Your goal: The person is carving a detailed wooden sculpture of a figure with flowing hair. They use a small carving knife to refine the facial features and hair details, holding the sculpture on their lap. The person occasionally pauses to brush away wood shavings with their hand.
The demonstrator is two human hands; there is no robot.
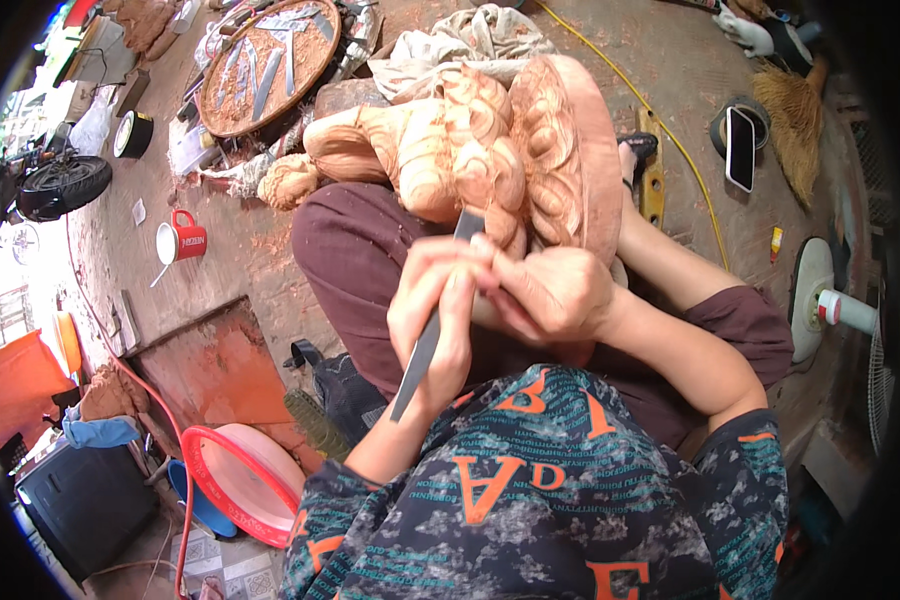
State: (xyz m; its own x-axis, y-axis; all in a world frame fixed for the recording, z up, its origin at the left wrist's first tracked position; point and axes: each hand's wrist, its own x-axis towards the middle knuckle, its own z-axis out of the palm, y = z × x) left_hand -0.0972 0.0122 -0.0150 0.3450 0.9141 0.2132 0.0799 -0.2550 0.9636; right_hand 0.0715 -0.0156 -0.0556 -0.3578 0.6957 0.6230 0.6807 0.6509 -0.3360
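The left grip (pixel 454 322) is clamped around a flat, dark-grey metal tool (pixel 418 366); the right grip's (pixel 567 290) hold I cannot tell. Just beyond both, the pale carved wooden figure (pixel 475 150) could get scratched if uneven pressure makes the tip skid.

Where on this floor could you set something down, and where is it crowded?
Free: floor between the cord and phone; left, a lightly littered patch between mug and trousers. Crowded: the tray, strewn with blades, and around the carving, where left hand and right hand meet.
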